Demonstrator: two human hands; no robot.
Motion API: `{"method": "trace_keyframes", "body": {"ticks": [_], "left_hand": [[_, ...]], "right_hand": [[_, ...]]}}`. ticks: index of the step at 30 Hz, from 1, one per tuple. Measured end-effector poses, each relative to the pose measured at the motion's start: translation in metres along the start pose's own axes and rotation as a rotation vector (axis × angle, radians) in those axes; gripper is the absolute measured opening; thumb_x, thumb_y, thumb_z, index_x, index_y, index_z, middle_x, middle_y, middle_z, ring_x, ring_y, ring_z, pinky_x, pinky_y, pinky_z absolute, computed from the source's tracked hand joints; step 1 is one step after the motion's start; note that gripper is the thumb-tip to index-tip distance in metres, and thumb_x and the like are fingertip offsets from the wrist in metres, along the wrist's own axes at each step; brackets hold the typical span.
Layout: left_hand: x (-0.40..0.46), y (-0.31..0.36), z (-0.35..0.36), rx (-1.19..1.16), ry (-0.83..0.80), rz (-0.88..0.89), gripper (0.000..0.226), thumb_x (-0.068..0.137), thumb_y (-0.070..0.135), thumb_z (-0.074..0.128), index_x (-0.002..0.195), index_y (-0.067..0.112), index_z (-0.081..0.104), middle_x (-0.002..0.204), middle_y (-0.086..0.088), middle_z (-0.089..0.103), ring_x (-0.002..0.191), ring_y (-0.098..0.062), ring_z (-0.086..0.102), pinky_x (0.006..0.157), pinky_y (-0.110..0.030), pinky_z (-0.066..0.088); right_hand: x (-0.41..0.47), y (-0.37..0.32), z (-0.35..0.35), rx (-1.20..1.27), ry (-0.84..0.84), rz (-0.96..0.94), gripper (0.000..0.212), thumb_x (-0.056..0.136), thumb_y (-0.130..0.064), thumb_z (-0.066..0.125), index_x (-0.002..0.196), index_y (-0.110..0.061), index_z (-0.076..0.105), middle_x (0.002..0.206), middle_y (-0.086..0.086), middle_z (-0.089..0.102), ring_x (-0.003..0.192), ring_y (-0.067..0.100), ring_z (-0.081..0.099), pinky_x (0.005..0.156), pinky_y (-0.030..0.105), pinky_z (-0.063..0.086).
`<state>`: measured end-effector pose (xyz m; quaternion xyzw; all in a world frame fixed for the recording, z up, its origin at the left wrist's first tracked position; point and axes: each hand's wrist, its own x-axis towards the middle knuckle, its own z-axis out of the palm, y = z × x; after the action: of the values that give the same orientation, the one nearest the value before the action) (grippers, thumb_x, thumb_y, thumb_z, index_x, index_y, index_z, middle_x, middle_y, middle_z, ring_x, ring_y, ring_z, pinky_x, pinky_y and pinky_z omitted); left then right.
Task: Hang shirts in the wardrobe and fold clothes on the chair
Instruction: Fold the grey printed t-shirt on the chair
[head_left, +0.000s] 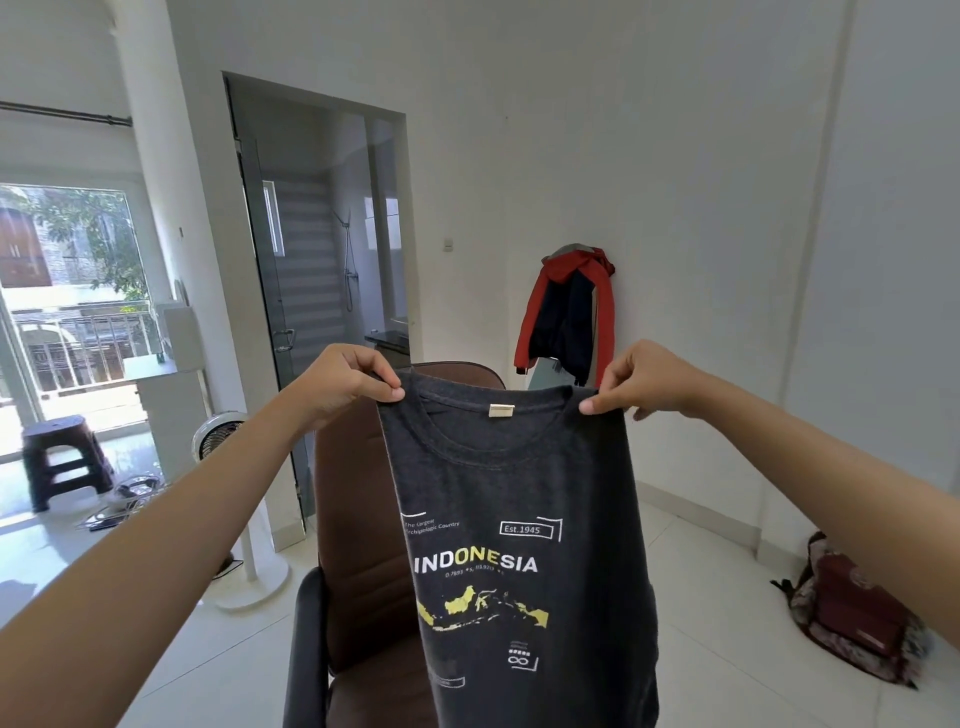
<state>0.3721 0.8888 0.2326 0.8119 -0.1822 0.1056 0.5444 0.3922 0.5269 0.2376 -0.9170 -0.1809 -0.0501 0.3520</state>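
- Your left hand (349, 379) pinches the left shoulder seam of the dark grey T-shirt (519, 519), thumb and forefinger clamped on the cloth, the other fingers curled behind it.
- Your right hand (641, 382) pinches the right shoulder seam the same way, fingertips pressed together on the fabric just beside the collar.
- The T-shirt hangs flat and full-length in the lower centre of the frame, running off the bottom edge; it is a soft, slightly heathered knit with a ribbed round neck, a small pale label inside the collar, and white and yellow print reading "INDONESIA" above a map shape.
- Right behind the shirt stands the brown office chair (358, 519), padded and smooth like leatherette, with a dark curved armrest at the lower left; the shirt covers most of its seat and back.
- To the left of the chair, a white pedestal fan (234, 499) stands on a round base, near the wall's corner edge.
- At the lower right, a maroon patterned backpack (852, 608) lies on glossy pale floor tiles, well apart from the chair, with open floor between them.
- At mid-left, a dark plastic stool (62, 457) sits by the bright glass balcony door.
- Beyond the chair, a red and navy jacket (569, 312) hangs against the white wall.
- At upper centre, a glass door opens onto a shower room (332, 249).
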Motion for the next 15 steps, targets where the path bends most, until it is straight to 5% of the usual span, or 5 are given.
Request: {"method": "trace_keyframes", "body": {"ticks": [3,8,12,15], "left_hand": [[0.0,-0.001,0.001,0.024,-0.004,-0.008,0.035,0.071,-0.014,0.069,0.054,0.017,0.07,0.06,-0.002,0.065,0.063,-0.014,0.059,0.067,-0.023,0.047],[0.002,0.0,-0.001,0.036,0.012,-0.019,0.033,0.07,-0.015,0.07,0.055,0.014,0.069,0.061,-0.005,0.065,0.063,-0.015,0.06,0.066,-0.022,0.048],[0.005,0.0,-0.005,0.06,0.031,-0.036,0.037,0.068,-0.015,0.07,0.051,0.017,0.069,0.057,-0.001,0.065,0.058,-0.01,0.06,0.061,-0.018,0.047],[0.005,-0.001,-0.007,0.03,0.064,-0.046,0.041,0.069,-0.018,0.068,0.048,0.018,0.069,0.054,0.002,0.064,0.054,-0.006,0.06,0.058,-0.014,0.048]], "right_hand": [[-0.005,0.002,0.003,-0.101,-0.097,0.071,0.015,0.079,-0.025,0.077,0.078,-0.01,0.073,0.08,0.003,0.072,0.075,0.02,0.069,0.058,0.026,0.054],[-0.014,0.01,0.016,0.092,-0.227,0.141,0.004,0.084,-0.013,0.071,0.086,-0.012,0.068,0.081,0.002,0.072,0.079,0.027,0.073,0.058,0.029,0.058],[-0.021,0.017,0.028,0.381,-0.414,0.19,0.015,0.09,-0.003,0.061,0.104,-0.007,0.065,0.096,0.013,0.071,0.09,0.033,0.071,0.055,0.031,0.059],[-0.027,0.019,0.044,0.412,-0.422,0.147,0.018,0.09,-0.002,0.061,0.106,-0.005,0.068,0.085,0.011,0.07,0.086,0.029,0.073,0.052,0.028,0.058]]}}
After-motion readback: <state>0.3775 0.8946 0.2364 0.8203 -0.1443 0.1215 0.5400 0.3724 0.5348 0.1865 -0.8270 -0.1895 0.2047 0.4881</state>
